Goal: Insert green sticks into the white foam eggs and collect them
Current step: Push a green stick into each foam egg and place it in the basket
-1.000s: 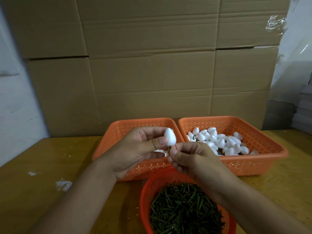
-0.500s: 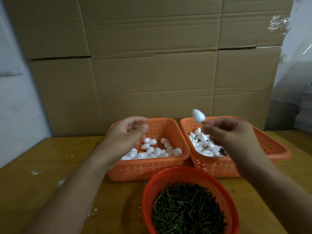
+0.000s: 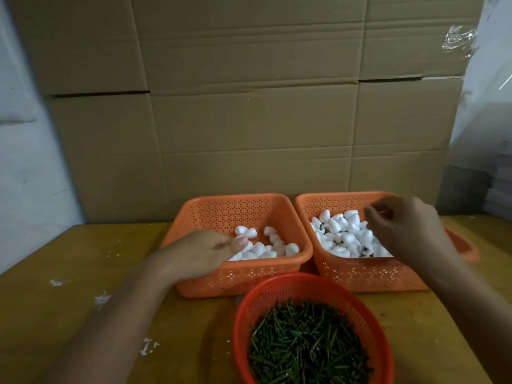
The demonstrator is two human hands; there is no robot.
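Plain white foam eggs (image 3: 266, 249) lie in the left orange basket (image 3: 238, 275). My left hand (image 3: 199, 253) reaches down into them, thumb and fingertips touching the eggs; whether it grips one is hidden. The right orange basket (image 3: 360, 275) holds eggs with green sticks (image 3: 340, 231) in them. Above that pile hovers my right hand (image 3: 401, 231), fingers loosely curled, with nothing seen in it. A round red basket (image 3: 277, 286) full of green sticks (image 3: 307, 345) stands nearest me.
The baskets sit on a yellow wooden table (image 3: 83, 273) with white foam crumbs (image 3: 101, 297) at the left. A wall of cardboard boxes (image 3: 249, 120) rises right behind the baskets. Grey stacked sheets (image 3: 498, 195) are at the far right.
My right hand carried the egg with its stick to the right basket and let it go. My left hand dropped into the left basket's eggs.
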